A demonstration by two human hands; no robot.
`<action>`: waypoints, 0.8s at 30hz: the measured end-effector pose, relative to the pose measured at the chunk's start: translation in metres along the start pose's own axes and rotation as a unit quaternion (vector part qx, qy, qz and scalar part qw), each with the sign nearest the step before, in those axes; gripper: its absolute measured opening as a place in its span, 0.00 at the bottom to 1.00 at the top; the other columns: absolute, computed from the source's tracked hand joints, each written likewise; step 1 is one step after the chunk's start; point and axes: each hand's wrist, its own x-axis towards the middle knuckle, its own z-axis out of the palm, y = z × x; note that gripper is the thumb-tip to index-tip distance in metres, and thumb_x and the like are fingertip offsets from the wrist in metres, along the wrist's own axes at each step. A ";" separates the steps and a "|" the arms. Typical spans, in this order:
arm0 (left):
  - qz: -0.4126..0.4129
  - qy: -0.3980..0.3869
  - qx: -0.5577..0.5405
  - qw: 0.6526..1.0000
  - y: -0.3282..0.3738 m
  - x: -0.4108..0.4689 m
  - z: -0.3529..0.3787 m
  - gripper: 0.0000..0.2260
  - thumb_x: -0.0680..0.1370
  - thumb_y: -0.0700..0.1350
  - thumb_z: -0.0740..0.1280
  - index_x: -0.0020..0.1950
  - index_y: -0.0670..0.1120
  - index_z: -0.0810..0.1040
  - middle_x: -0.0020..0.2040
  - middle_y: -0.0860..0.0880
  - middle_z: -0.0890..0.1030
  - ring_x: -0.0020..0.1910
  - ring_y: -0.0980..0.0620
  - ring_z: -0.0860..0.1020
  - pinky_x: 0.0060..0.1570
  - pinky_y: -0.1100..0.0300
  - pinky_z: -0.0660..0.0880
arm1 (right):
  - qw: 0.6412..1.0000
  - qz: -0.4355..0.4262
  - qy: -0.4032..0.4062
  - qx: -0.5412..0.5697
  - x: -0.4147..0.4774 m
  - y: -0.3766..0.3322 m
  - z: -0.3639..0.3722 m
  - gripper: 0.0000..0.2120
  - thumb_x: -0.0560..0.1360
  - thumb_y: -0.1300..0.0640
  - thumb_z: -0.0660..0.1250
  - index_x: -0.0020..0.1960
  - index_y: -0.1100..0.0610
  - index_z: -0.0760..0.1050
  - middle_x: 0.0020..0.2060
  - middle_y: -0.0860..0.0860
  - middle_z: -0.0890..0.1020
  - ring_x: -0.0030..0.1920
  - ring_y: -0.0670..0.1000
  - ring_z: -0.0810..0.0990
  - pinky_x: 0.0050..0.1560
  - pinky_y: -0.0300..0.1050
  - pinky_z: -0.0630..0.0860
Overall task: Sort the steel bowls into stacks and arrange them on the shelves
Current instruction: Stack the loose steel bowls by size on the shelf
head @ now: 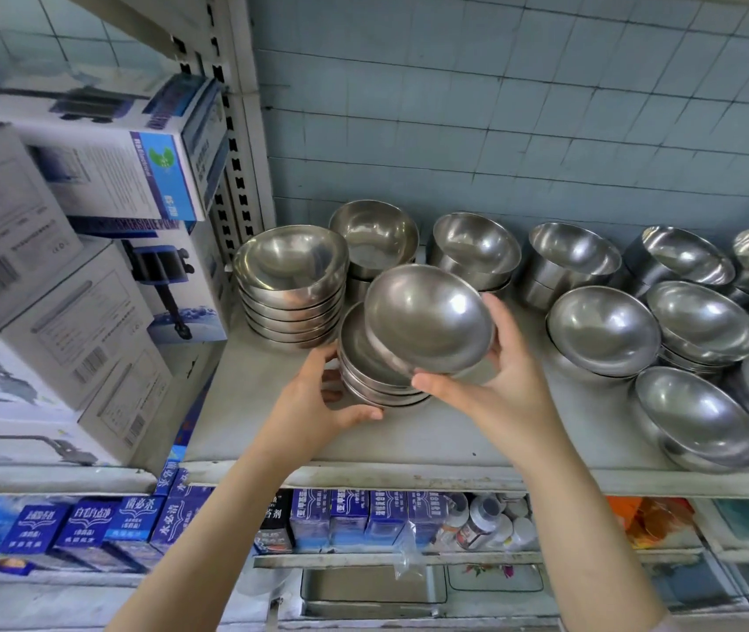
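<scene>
My right hand (496,376) grips a tilted shiny bowl (427,319) at frame center. My left hand (318,403) clasps the stack (372,380) beneath it.

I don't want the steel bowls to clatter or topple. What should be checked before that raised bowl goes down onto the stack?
1. Right hand grips the tilted round steel bowl at its rim: ok.
2. Left hand steadies the short stack of steel bowls under it: ok.
3. Bowl level with the stack's mouth: not ok, it is tilted.
4. Stack sits fully on the pale shelf board: ok.
5. Bowl matches the stack in size: cannot tell.
6. Taller steel stack at the left stands apart from the held one: cannot tell.
</scene>
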 end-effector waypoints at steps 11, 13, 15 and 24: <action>0.008 -0.007 -0.009 1.000 -0.001 0.001 -0.001 0.41 0.61 0.49 0.82 0.70 0.53 0.66 0.57 0.55 0.79 0.51 0.61 0.78 0.43 0.78 0.71 | 0.999 0.024 -0.014 -0.031 0.004 0.003 0.022 0.58 0.55 0.39 0.81 0.79 0.41 0.55 0.74 0.39 0.67 0.74 0.43 0.65 0.74 0.51 0.66; 0.009 -0.008 -0.008 1.000 0.000 0.000 -0.002 0.41 0.61 0.49 0.82 0.70 0.53 0.66 0.55 0.56 0.79 0.50 0.63 0.77 0.42 0.79 0.70 | 0.999 0.028 -0.018 -0.038 0.005 0.005 0.023 0.59 0.56 0.39 0.81 0.79 0.41 0.53 0.75 0.39 0.66 0.74 0.44 0.65 0.73 0.50 0.66; 0.011 -0.010 -0.004 1.000 0.001 -0.001 -0.002 0.41 0.61 0.49 0.82 0.69 0.53 0.66 0.53 0.58 0.78 0.49 0.64 0.77 0.41 0.79 0.70 | 0.998 0.033 -0.026 -0.037 0.006 0.006 0.023 0.58 0.59 0.43 0.82 0.80 0.42 0.52 0.75 0.38 0.65 0.72 0.42 0.67 0.71 0.44 0.67; 0.000 -0.010 0.029 1.000 0.013 0.002 0.009 0.36 0.60 0.49 0.83 0.61 0.53 0.68 0.44 0.60 0.77 0.43 0.67 0.75 0.36 0.80 0.68 | 0.996 0.040 -0.009 -0.078 0.009 0.012 -0.018 0.67 0.50 0.24 0.74 0.80 0.40 0.44 0.79 0.37 0.54 0.77 0.41 0.57 0.77 0.52 0.59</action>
